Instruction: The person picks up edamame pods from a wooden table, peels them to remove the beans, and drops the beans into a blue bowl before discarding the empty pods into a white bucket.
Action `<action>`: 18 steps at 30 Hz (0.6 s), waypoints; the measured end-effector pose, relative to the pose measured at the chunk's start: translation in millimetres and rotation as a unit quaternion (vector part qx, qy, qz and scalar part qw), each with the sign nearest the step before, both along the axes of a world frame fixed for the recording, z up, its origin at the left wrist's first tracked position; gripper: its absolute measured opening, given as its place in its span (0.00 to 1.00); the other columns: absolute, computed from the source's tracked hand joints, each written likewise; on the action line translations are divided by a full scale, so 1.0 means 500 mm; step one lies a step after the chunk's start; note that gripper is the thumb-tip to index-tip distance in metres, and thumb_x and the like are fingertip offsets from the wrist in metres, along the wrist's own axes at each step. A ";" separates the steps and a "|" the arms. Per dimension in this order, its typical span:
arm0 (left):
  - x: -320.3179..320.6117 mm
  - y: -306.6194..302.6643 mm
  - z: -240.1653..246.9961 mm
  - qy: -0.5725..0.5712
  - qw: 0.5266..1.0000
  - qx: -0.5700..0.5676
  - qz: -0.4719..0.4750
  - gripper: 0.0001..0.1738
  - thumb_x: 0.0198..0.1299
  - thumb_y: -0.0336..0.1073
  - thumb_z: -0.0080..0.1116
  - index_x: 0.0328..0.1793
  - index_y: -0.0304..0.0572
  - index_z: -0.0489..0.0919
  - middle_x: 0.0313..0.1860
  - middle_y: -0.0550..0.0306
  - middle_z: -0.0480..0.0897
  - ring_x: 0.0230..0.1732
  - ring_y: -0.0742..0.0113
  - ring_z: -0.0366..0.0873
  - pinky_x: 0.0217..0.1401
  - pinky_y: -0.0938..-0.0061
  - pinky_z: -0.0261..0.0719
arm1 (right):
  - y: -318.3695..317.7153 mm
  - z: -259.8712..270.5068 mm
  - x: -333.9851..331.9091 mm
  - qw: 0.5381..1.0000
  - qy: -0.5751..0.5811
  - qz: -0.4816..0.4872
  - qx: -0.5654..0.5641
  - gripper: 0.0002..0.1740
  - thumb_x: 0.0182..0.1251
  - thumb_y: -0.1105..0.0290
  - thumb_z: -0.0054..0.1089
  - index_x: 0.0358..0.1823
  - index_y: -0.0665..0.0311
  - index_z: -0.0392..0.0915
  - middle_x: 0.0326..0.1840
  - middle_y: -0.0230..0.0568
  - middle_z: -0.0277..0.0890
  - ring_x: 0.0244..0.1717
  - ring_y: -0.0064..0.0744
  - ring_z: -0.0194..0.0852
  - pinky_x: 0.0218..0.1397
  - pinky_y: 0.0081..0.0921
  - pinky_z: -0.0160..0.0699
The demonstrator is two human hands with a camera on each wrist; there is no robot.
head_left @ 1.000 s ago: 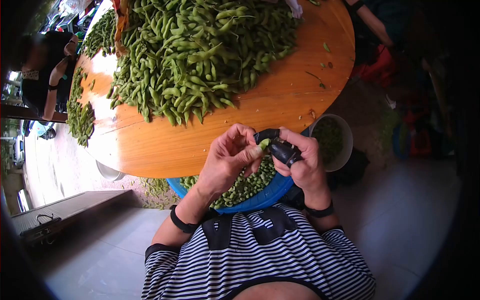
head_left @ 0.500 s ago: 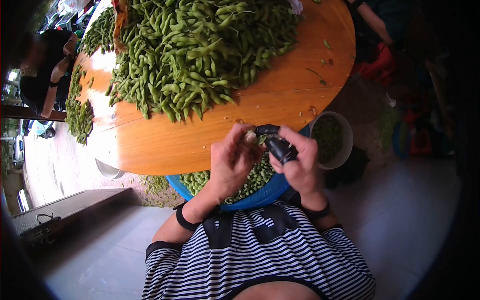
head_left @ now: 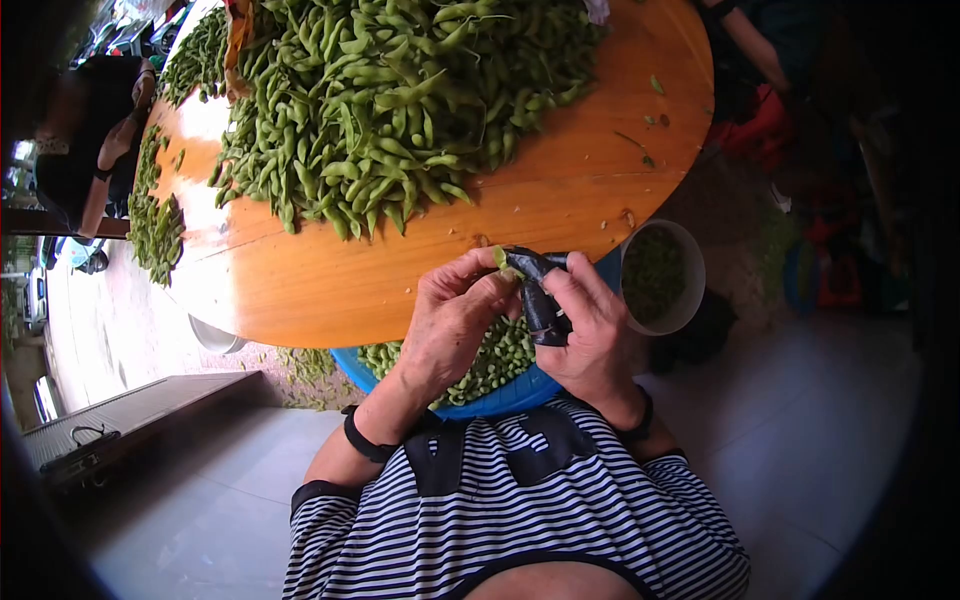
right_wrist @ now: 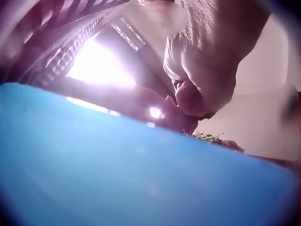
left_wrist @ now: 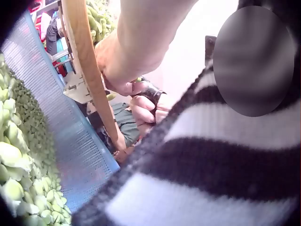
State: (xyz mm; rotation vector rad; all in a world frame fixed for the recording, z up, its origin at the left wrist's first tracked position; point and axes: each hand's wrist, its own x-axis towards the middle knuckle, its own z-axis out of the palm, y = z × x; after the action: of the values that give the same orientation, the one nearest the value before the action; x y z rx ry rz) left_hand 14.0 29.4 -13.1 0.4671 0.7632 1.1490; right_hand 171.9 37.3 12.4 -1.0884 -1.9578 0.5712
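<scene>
In the head view my left hand (head_left: 447, 315) pinches a green soybean pod (head_left: 499, 257) between thumb and fingertips at the table's near edge. My right hand (head_left: 590, 325), with black wrapping on its thumb and a finger, meets it there, curled fingers gripping the pod's other end. Below both hands, shelled green beans (head_left: 505, 362) fill a blue basket (head_left: 485, 410). A large heap of soybean pods (head_left: 370, 120) lies on the round wooden table (head_left: 560, 215). The pod is largely hidden by fingers. In the right wrist view, the basket's blue wall (right_wrist: 141, 165) covers much of the scene.
A white bucket (head_left: 690, 290) with green matter stands on the floor to the right. Smaller pod piles (head_left: 157, 240) lie at the table's left side, where another person (head_left: 95, 150) works. Husks (head_left: 310, 370) litter the floor left of the basket.
The left hand's fingers dipped inward around the pod and then rose again with a pod at the tips. The right hand's wrapped thumb and finger have shifted left and changed angle.
</scene>
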 end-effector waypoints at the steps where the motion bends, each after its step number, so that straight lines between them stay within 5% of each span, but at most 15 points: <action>1: 0.005 0.000 0.001 -0.014 1.000 -0.002 0.019 0.09 0.67 0.28 0.54 0.50 0.34 0.80 0.35 0.62 0.81 0.34 0.76 0.75 0.37 0.83 0.72 | -0.001 -0.005 -0.002 1.000 -0.001 0.000 0.000 0.29 0.34 0.83 0.62 0.47 0.68 0.74 0.38 0.48 0.66 0.34 0.50 0.73 0.34 0.37 0.74; 18: 0.024 -0.005 0.006 -0.056 0.997 -0.003 0.057 0.09 0.69 0.30 0.50 0.46 0.36 0.80 0.28 0.68 0.74 0.31 0.80 0.66 0.36 0.83 0.65 | 0.008 -0.018 0.003 0.999 0.050 0.007 -0.004 0.25 0.36 0.81 0.59 0.44 0.71 0.73 0.36 0.50 0.66 0.33 0.52 0.72 0.36 0.36 0.75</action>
State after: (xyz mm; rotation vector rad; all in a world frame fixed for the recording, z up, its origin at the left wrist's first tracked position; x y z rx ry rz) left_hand 26.1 26.7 -10.2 0.3546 0.7024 1.2694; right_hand 173.6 41.5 3.5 -1.0321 -1.8784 0.6297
